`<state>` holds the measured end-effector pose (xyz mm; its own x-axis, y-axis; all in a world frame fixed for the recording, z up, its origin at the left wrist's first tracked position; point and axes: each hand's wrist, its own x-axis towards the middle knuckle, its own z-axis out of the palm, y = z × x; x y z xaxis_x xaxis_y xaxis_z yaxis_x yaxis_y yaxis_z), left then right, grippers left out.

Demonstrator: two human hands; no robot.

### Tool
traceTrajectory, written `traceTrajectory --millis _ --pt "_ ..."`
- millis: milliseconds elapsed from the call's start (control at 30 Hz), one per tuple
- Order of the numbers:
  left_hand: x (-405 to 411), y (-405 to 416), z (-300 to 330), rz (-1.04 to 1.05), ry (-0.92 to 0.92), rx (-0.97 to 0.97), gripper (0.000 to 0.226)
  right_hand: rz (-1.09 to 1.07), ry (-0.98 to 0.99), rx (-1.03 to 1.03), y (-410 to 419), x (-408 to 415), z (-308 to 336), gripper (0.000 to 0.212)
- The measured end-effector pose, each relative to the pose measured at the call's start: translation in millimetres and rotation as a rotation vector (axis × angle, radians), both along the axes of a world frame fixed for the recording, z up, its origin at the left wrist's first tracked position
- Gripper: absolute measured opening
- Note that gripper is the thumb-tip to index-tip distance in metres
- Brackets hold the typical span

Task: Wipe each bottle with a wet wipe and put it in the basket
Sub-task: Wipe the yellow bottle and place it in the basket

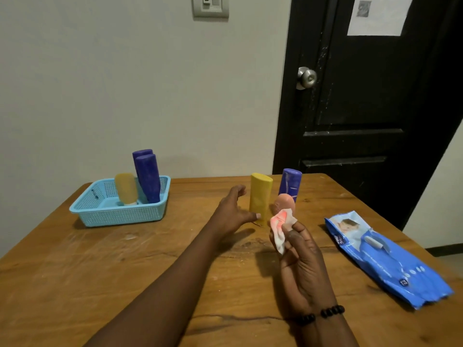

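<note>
Left hand (231,211) reaches forward over the brown wooden table (125,266), fingers spread and slightly curved, thumb out toward the upright yellow plastic bottle (260,196). Thumb tip is just beside the bottle's lower part; cannot tell if it touches. The hand holds nothing.

Right hand (300,256) is raised above the table, nearer the camera, palm turned inward. Its fingertips pinch a crumpled white wet wipe (281,229) with a reddish stain or glow on the upper part. Black bead bracelet (318,315) on the right wrist.

Three bottles stand on the table outside the basket: the yellow one, a purple plastic bottle (290,182) behind and to its right near the far edge, and a small rounded pink bottle (284,204) in front of the purple one, partly hidden by the wipe.

Light blue perforated plastic basket (120,216) sits at the far left of the table, well apart from both hands. Inside it: two tall purple bottles (147,176) leaning together and a shorter yellow bottle with a pale cap (126,189), cap down.

Blue soft pack of wet wipes (385,256) lies flat on the right side of the table. Black door with a metal knob (307,77) behind.
</note>
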<state>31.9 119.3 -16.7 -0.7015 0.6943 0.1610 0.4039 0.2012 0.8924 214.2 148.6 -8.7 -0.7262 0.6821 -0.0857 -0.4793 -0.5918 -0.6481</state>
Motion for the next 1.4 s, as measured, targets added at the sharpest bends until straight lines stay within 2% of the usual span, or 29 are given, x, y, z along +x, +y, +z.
traceTrajectory --millis 100,200,267,367,600,833,867,967,1067,1233,1400 --pt "1 7 -4 -0.079 -0.185 0.081 0.086 -0.008 0.027 -0.011 4 2 0 0.033" --pt "5 15 -5 -0.082 -0.327 0.166 0.067 -0.026 0.033 -0.023 8 2 -4 0.035" --pt "6 17 -4 -0.052 -0.336 0.206 0.053 -0.047 0.024 -0.024 9 2 -6 0.036" --pt "18 6 4 -0.030 -0.400 0.283 0.050 -0.071 0.037 -0.026 12 4 -7 0.034" --pt "53 -80 2 0.044 -0.448 0.362 0.031 -0.082 -0.051 0.173 10 2 -1 0.034" --pt "62 -138 -16 0.163 -0.497 0.462 0.043 -0.022 -0.159 0.371 -9 2 -2 0.020" --pt "61 -143 -17 0.167 -0.514 0.482 0.043 -0.031 -0.203 0.432 -13 1 -2 0.018" --pt "58 -147 -16 0.147 -0.542 0.510 0.044 -0.152 -0.325 0.798 -21 -3 1 0.014" --pt "56 -147 -16 0.092 -0.538 0.501 0.041 -0.154 -0.300 0.954 -29 -12 10 0.031" --pt "51 -145 -15 0.069 -0.555 0.505 0.044 -0.302 -0.318 1.305 -38 -35 45 0.020" --pt "46 -145 -15 0.066 -0.578 0.512 0.045 -0.433 -0.381 1.677 -42 -58 66 0.023"
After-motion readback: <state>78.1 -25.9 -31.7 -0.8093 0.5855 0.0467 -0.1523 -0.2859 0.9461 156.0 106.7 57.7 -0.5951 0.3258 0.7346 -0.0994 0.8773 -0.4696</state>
